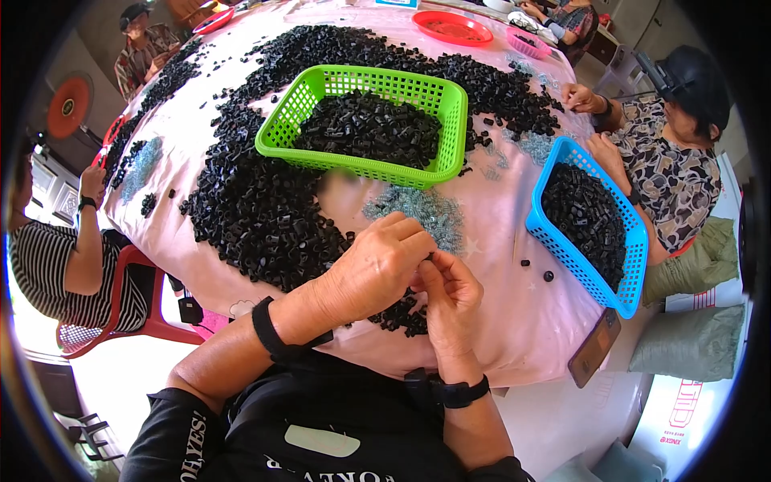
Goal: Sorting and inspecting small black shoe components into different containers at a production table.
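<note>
My left hand (376, 267) and my right hand (450, 299) meet at the near edge of a round table (498, 321) covered in pink cloth. Fingertips of both hands pinch one small black plastic part (430, 258) between them. Each wrist wears a black band. Under and to the left of my hands lies a wide heap of small black parts (257, 217). A patch of small silver-grey metal pieces (422, 210) lies just beyond my fingers. A green basket (363, 122) half full of black parts stands farther back.
A blue basket (590, 225) of black parts sits at the right, by a person in a patterned top. More people sit at the left and far side. Red and pink trays (452, 27) stand at the far edge. A phone (595, 347) overhangs the near right rim.
</note>
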Motion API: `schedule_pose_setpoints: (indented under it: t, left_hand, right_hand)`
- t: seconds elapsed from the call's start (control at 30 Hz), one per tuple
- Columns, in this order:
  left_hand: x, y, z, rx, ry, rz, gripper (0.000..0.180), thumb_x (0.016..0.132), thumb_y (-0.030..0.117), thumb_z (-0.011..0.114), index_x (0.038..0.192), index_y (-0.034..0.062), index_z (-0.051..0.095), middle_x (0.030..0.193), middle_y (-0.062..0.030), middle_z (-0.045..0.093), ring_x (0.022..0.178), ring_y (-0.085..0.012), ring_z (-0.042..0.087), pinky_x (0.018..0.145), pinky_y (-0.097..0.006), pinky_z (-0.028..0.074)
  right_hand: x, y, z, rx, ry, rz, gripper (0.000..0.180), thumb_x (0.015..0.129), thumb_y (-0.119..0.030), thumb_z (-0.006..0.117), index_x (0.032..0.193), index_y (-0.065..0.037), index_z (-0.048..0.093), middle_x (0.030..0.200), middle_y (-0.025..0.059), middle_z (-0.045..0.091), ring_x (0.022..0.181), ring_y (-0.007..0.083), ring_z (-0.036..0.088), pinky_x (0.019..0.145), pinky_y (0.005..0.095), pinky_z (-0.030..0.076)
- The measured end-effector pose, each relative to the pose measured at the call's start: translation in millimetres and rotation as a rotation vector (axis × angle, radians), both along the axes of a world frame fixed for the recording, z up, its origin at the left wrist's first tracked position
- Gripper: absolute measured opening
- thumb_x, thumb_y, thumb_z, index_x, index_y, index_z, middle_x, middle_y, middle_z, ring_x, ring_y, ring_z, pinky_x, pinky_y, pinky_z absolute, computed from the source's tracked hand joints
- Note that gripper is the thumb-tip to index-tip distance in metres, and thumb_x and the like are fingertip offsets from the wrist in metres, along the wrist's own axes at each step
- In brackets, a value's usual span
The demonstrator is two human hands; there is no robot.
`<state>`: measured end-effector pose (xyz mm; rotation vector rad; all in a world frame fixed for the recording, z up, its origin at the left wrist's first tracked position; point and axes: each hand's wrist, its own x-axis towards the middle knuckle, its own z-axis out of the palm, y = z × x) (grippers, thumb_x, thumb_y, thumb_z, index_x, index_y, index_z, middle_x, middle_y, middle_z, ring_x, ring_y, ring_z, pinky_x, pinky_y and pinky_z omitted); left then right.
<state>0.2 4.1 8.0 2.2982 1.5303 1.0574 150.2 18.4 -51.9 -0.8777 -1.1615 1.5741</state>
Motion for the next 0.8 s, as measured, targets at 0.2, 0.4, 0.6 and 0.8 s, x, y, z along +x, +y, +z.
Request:
schedule_pose_setpoints:
  t: [0.2,0.4,0.6,0.8]
  left_hand:
    - [-1.9,0.1,-1.7,0.047,0.006,-0.021,0.016,0.076,-0.004,0.066,0.091,-0.0012,0.065,0.087,-0.0125,0.061,0.080,-0.0331,0.060,0.071,-0.041,0.052]
    - [-3.3,1.6,6.5,-0.013,0.067,-0.078,0.029,0.073,0.004,0.072,0.100,0.0006,0.064,0.096,-0.0122,0.061,0.090,-0.0328,0.060,0.080,-0.043,0.050]
    - [-2.2,-2.7,-1.4,-0.058,0.170,-0.070,0.041,0.072,0.008,0.076,0.110,-0.0019,0.064,0.101,-0.0127,0.063,0.095,-0.0330,0.062,0.086,-0.042,0.050]
    - [-4.4,-1.2,-1.6,0.004,0.190,-0.017,0.043,0.072,0.011,0.078,0.110,-0.0039,0.063,0.097,-0.0139,0.063,0.091,-0.0329,0.062,0.083,-0.042,0.051]
  right_hand:
    - [2.2,-0.2,4.1,0.002,-0.033,0.005,0.014,0.100,-0.008,0.062,0.107,0.002,0.069,0.081,0.0026,0.069,0.071,0.0085,0.066,0.064,0.0216,0.053]
    - [3.1,1.1,-5.3,-0.011,0.007,-0.028,0.015,0.099,-0.011,0.065,0.104,0.001,0.070,0.080,0.0018,0.068,0.067,0.0068,0.063,0.060,0.0202,0.051]
    - [2.5,1.7,-4.1,-0.051,0.004,-0.033,0.016,0.099,-0.013,0.065,0.104,0.002,0.070,0.080,0.0017,0.069,0.066,0.0065,0.062,0.059,0.0199,0.051]
    - [3.5,1.2,-3.3,-0.044,-0.046,-0.005,0.022,0.101,-0.017,0.064,0.105,0.003,0.070,0.079,0.0033,0.069,0.065,0.0072,0.062,0.059,0.0202,0.051]
